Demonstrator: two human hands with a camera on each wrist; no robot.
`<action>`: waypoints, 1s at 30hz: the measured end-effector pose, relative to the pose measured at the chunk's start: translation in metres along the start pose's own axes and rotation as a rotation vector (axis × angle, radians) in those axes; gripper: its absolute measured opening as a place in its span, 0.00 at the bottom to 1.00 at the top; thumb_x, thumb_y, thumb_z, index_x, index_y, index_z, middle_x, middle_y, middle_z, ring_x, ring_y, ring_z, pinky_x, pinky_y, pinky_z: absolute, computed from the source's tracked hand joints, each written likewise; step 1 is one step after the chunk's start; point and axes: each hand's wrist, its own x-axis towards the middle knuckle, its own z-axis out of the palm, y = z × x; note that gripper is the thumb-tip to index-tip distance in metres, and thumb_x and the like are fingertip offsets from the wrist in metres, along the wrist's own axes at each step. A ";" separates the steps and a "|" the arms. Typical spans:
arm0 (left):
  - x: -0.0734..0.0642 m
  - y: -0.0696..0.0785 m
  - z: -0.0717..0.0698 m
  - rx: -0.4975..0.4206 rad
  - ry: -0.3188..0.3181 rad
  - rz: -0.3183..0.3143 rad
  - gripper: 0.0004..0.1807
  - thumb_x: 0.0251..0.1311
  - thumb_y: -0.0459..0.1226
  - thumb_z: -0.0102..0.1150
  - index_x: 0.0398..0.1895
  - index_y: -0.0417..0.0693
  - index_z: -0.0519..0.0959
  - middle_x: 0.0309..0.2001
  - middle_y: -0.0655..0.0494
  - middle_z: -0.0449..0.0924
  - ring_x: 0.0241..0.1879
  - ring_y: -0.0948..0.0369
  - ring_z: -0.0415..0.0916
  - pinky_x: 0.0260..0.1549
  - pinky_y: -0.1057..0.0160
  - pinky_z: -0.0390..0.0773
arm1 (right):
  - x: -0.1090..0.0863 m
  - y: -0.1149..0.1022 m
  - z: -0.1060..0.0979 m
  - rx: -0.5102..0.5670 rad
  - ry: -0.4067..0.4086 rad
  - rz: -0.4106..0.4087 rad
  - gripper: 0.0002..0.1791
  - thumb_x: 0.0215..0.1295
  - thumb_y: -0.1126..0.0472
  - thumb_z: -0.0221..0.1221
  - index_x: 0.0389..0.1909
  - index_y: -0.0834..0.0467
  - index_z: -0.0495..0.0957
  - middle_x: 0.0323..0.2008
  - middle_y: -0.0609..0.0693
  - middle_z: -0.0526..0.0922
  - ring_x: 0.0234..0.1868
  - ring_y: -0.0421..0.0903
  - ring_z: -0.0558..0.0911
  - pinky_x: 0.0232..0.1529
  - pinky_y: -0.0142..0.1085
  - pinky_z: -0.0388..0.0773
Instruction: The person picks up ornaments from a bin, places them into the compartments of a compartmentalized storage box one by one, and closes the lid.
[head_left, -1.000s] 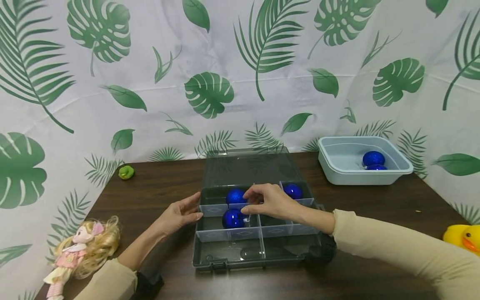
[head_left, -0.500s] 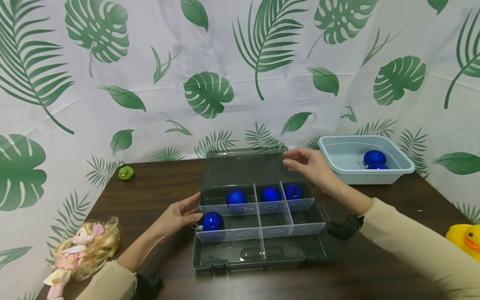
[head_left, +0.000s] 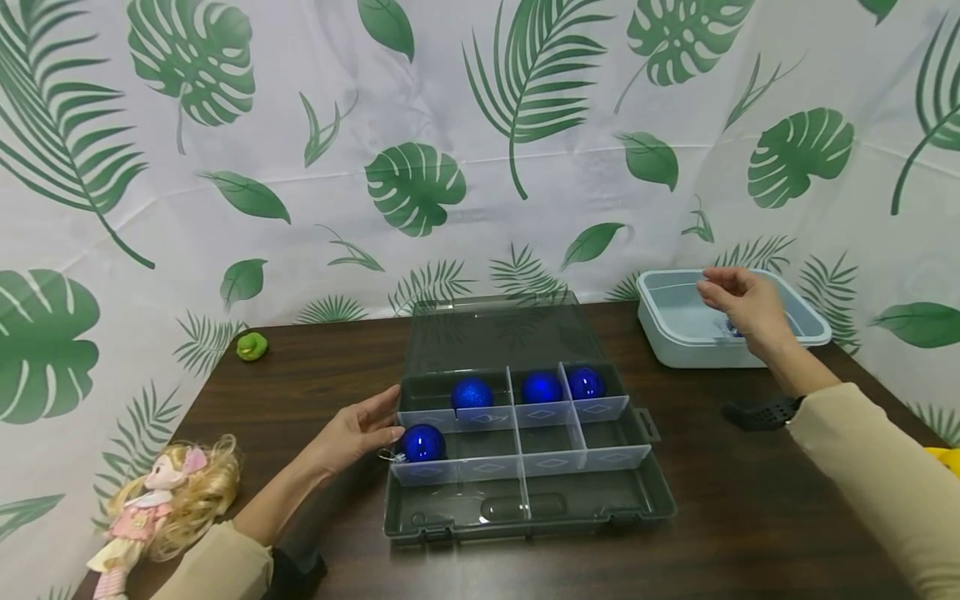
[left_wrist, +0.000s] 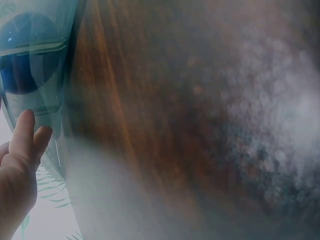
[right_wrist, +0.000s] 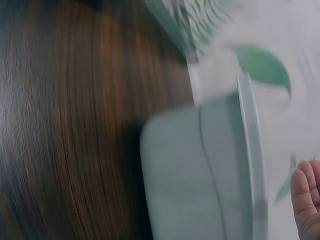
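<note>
A smoky clear compartment box [head_left: 480,500] lies with its lid [head_left: 495,333] folded back. Three blue Christmas baubles sit in its back row: one on the left [head_left: 472,394], one in the middle [head_left: 542,387], one on the right [head_left: 587,384]. A shiny bauble [head_left: 423,442] lies at the left end of the row in front, its silver cap facing left. My left hand [head_left: 352,433] touches the box's left side with extended fingers, thumb beside that bauble. Loosely bent and holding nothing, my right hand [head_left: 750,312] hovers over the light blue basin [head_left: 675,350], mostly hiding the baubles inside.
A blond doll [head_left: 161,500] lies at the table's left edge. Behind it is a small green toy [head_left: 252,346]. Part of a yellow rubber duck [head_left: 947,458] shows at the right edge. Leaf-printed cloth [head_left: 495,125] hangs behind the table [head_left: 330,367].
My right hand has left the box and moved right to above the basin. The front bauble has shifted left to the end of its compartment. My left hand has stayed put.
</note>
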 end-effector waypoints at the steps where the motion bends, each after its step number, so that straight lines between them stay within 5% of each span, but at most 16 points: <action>1: 0.000 0.000 0.000 -0.003 -0.001 0.000 0.41 0.62 0.34 0.57 0.72 0.34 0.47 0.72 0.35 0.44 0.68 0.39 0.52 0.61 0.48 0.63 | 0.000 0.004 -0.006 0.000 0.007 0.005 0.13 0.65 0.55 0.58 0.47 0.57 0.74 0.29 0.26 0.76 0.31 0.24 0.78 0.33 0.18 0.76; 6: -0.001 0.001 -0.001 -0.006 -0.003 0.005 0.40 0.63 0.34 0.57 0.72 0.33 0.46 0.72 0.34 0.44 0.68 0.39 0.51 0.60 0.49 0.63 | 0.002 0.022 -0.027 -0.038 0.042 0.048 0.13 0.64 0.54 0.59 0.45 0.55 0.74 0.28 0.26 0.74 0.30 0.23 0.77 0.31 0.17 0.76; 13: -0.002 0.000 0.000 -0.015 0.001 -0.008 0.41 0.62 0.34 0.57 0.72 0.34 0.46 0.72 0.34 0.45 0.68 0.40 0.52 0.60 0.50 0.63 | 0.004 0.035 -0.045 -0.173 -0.006 0.138 0.31 0.64 0.49 0.57 0.57 0.70 0.67 0.29 0.25 0.70 0.30 0.23 0.72 0.33 0.18 0.76; 30: 0.000 0.000 0.001 -0.010 0.006 -0.018 0.42 0.61 0.35 0.58 0.72 0.35 0.47 0.72 0.36 0.46 0.68 0.40 0.52 0.60 0.50 0.63 | 0.013 0.043 -0.057 -0.362 0.035 0.176 0.32 0.64 0.47 0.55 0.54 0.71 0.71 0.23 0.21 0.67 0.26 0.18 0.65 0.26 0.16 0.67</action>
